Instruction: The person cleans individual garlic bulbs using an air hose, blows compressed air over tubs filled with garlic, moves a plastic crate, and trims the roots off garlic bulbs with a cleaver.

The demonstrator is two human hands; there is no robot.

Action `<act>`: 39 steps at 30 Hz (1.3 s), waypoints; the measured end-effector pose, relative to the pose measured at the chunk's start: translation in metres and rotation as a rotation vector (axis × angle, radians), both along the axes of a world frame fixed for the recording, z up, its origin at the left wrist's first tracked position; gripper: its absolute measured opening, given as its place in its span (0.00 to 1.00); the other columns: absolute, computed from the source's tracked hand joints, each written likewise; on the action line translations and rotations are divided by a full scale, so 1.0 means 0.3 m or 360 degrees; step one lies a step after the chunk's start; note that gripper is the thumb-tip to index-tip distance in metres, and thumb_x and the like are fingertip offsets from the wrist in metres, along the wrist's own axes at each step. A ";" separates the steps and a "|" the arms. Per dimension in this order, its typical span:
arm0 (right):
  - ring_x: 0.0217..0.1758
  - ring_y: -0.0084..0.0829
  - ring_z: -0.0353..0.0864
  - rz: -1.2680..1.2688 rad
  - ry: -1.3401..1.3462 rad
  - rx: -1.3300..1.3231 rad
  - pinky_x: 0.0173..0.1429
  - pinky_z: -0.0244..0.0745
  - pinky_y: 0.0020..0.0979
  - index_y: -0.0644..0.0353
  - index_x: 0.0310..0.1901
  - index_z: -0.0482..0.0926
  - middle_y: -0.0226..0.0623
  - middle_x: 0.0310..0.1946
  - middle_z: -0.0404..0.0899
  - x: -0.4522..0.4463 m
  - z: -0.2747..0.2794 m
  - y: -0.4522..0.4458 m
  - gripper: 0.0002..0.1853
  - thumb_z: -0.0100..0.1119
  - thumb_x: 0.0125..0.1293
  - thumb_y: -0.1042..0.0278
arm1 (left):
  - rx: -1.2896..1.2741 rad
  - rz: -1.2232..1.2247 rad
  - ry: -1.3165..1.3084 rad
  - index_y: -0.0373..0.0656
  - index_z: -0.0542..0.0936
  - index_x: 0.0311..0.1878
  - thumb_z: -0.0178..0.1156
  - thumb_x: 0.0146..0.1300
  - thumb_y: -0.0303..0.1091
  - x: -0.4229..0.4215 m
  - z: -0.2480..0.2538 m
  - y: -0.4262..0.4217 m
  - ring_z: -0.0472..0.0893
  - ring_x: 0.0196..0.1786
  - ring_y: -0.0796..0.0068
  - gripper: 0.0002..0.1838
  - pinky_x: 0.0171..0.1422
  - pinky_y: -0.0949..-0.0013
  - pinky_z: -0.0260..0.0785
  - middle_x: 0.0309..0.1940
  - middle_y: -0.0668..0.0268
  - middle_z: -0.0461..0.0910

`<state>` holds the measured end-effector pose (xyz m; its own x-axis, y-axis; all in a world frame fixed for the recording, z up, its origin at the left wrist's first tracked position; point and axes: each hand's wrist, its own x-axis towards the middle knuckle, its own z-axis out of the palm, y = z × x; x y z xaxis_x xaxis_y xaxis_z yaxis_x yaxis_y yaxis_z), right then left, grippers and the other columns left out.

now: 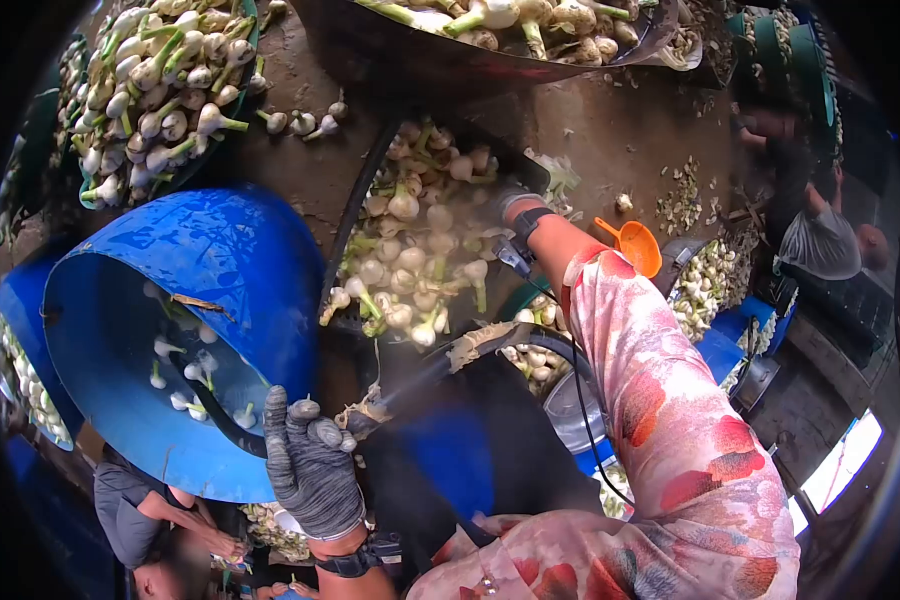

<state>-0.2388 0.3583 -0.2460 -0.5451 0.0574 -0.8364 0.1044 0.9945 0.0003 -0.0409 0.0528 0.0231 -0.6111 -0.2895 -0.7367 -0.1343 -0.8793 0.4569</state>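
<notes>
My left hand (pixel 315 465), in a grey striped knit glove, is beside the rim of a blue barrel (pixel 220 240) lying on its side. Its fingers are apart, and a dark curved rim passes close to them. My right arm reaches forward. At its end my right hand (pixel 513 203) is small and blurred at the edge of a black container (pixel 355 215), its fingers hidden. White garlic-like bulbs (pixel 405 205) with short green stems fill that container, some smeared by motion. Several loose bulbs (pixel 192 370) lie inside the barrel. A torn, curved black rim (pixel 480 345) stands before me.
A heaped tub of bulbs (pixel 175 90) is at upper left, another wide container (pixel 530 62) at the top. An orange scoop (pixel 638 247) lies right of my arm. Peelings (pixel 682 200) litter the floor. Other people (pixel 135 515) are at lower left and far right (pixel 820 240).
</notes>
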 end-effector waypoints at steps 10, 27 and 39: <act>0.52 0.47 0.80 0.0151 0.0327 -0.0626 0.55 0.75 0.42 0.58 0.54 0.74 0.49 0.49 0.78 0.075 0.371 -0.136 0.31 0.69 0.48 0.56 | -0.0648 -0.0915 -0.0254 0.44 0.58 0.70 0.56 0.70 0.39 -0.141 -0.124 0.238 0.78 0.50 0.66 0.30 0.51 0.64 0.77 0.55 0.56 0.73; 0.41 0.44 0.80 -0.0085 0.1024 -0.1328 0.47 0.75 0.41 0.58 0.41 0.81 0.41 0.35 0.80 0.218 1.235 -0.097 0.10 0.61 0.60 0.64 | -0.0714 -0.1161 0.0106 0.39 0.70 0.62 0.60 0.65 0.28 -0.257 0.252 0.408 0.77 0.53 0.71 0.22 0.58 0.71 0.73 0.53 0.61 0.76; 0.32 0.28 0.81 -0.1202 0.0111 -0.1228 0.38 0.76 0.32 0.66 0.38 0.79 0.40 0.27 0.82 0.235 1.259 -0.062 0.09 0.58 0.60 0.68 | -0.0195 -0.1109 0.0439 0.42 0.66 0.68 0.66 0.61 0.44 -0.219 0.363 0.359 0.76 0.57 0.65 0.35 0.62 0.63 0.71 0.56 0.59 0.75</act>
